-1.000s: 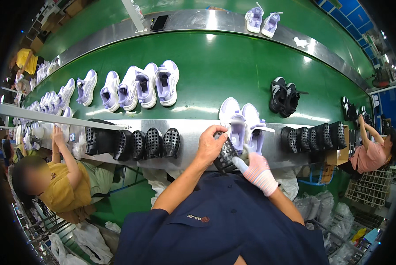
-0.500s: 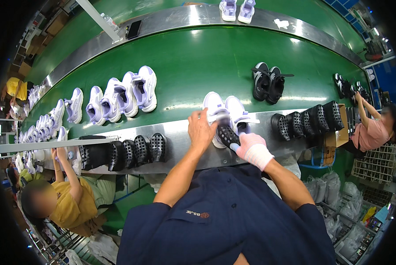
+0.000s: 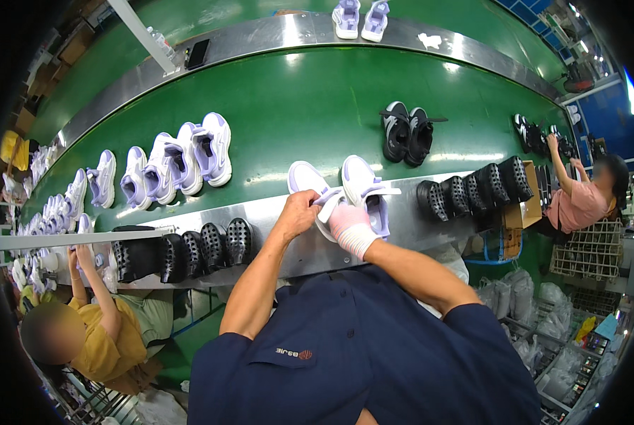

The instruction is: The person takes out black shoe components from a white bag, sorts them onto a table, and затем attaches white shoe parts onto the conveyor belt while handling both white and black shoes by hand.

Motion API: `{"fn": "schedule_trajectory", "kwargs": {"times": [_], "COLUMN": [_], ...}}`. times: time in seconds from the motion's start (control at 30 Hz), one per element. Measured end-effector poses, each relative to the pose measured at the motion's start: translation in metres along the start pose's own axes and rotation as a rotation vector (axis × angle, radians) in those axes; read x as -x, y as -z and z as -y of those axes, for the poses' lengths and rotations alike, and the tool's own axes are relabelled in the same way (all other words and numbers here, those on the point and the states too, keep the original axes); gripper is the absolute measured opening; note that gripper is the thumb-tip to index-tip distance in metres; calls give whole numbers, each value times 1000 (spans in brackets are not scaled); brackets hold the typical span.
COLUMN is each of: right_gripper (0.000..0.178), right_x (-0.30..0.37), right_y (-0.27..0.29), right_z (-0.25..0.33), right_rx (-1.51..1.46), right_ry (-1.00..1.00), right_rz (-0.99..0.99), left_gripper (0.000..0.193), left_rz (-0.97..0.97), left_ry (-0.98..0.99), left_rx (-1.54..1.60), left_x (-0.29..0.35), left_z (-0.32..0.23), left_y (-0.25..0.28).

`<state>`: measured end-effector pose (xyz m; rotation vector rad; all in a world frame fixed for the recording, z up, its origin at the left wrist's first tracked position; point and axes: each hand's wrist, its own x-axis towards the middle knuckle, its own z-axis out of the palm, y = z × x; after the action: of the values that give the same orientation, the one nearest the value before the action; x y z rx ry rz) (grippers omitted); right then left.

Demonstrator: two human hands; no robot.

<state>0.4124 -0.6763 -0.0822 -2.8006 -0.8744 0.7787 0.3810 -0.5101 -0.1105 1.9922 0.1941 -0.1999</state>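
Two white and lavender sneakers lie in front of me, toes away: the left sneaker [image 3: 305, 175] is under my hands, and the right sneaker [image 3: 359, 174] stands beside it, its white strap sticking out to the right. My left hand [image 3: 300, 212] is bare and closed, pinching the upper edge of the left sneaker near its strap. In a pink and white glove, my right hand [image 3: 352, 228] presses at that sneaker's opening; its fingertips are hidden. The black perforated shoe form is out of sight; whether it sits inside the sneaker cannot be seen.
Black perforated shoe forms [image 3: 239, 241] line the metal edge [image 3: 281, 244] on the left, others [image 3: 485, 185] on the right by a cardboard box [image 3: 533, 202]. White-lavender sneakers [image 3: 213, 150] and black sneakers [image 3: 407, 134] rest on the green surface [image 3: 310, 106]. Co-workers are at both sides.
The black shoe form that my right hand held over the left sneaker is no longer visible. My right hand has moved left to the opening; my left hand has come down onto the upper.
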Motion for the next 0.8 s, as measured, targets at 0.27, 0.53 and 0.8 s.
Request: {"fn": "schedule_trajectory", "kwargs": {"times": [0.27,0.53,0.8], "right_gripper": [47,33,49], "right_x": [24,-29,-24], "right_y": [-11,-71,-27], "right_z": [13,2,11], "right_rx": [-278,-412,-437], "right_ry": [-119,-359,-101], "right_rz": [-389,-307,-564], "left_gripper": [28,62,51], "left_rz": [-333,-343,-435], "left_ry": [-137,349,290], "left_rx": [-113,-241,-386], "left_x": [15,29,31], "left_z": [32,24,34], "left_y": [2,-34,-36]}}
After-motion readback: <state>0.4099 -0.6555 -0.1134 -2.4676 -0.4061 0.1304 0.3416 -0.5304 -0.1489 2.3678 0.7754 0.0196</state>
